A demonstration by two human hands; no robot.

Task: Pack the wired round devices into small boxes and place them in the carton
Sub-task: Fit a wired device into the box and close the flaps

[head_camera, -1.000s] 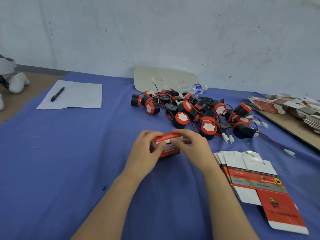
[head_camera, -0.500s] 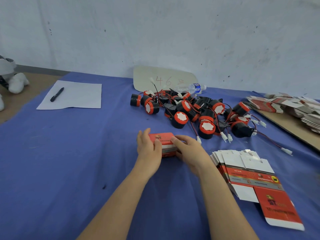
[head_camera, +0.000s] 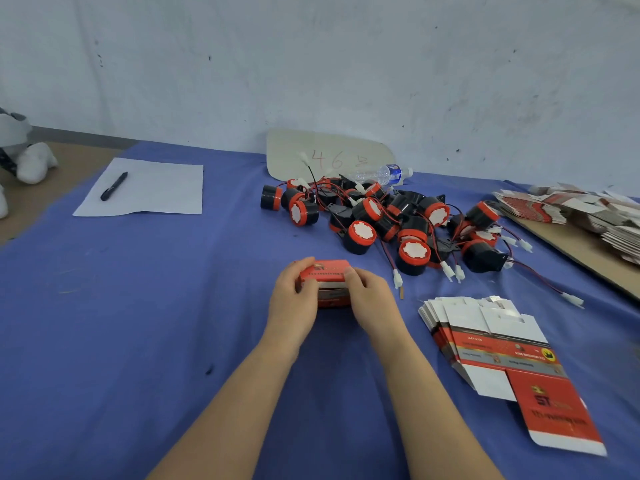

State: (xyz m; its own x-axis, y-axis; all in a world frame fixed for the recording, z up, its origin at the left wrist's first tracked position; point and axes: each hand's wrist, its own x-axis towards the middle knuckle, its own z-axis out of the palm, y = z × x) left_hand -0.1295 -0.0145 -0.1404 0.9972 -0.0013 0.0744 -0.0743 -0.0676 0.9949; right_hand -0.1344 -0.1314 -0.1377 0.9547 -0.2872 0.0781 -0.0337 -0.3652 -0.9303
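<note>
Red card with a gold mark on its top face makes up the small box (head_camera: 323, 272), which we hold at the middle of the table (head_camera: 138, 306), just in front of the heap of wired round devices (head_camera: 381, 220). Our left grip (head_camera: 294, 299) is curled round the box's left end, fingers over the top edge, and our right grip (head_camera: 372, 301) clasps the right end with a fingertip pressed on the top face. A pale band shows under that red top; we cannot tell whether the box rests on the blue cloth or hangs just above it. The devices are black drums with red rims and white faces, tangled in red and black wires that end in white plugs, some of which trail toward us on the cloth. To the right of our right grip lies a fanned stack of flat box blanks (head_camera: 502, 348), red and white, apart from the box we hold. Farther right, a brown board (head_camera: 571, 252) carries more flat blanks (head_camera: 554, 207) in loose piles. Behind the heap a clear water bottle (head_camera: 381, 174) lies on its side, just before a pale card sign (head_camera: 329, 150) that leans on the wall and bears red numerals. At the far left of the cloth a white sheet of paper (head_camera: 156, 192) lies flat with a black pen (head_camera: 114, 186) on it, and a grey and white plush toy (head_camera: 24, 157) sits beyond the cloth's edge.
</note>
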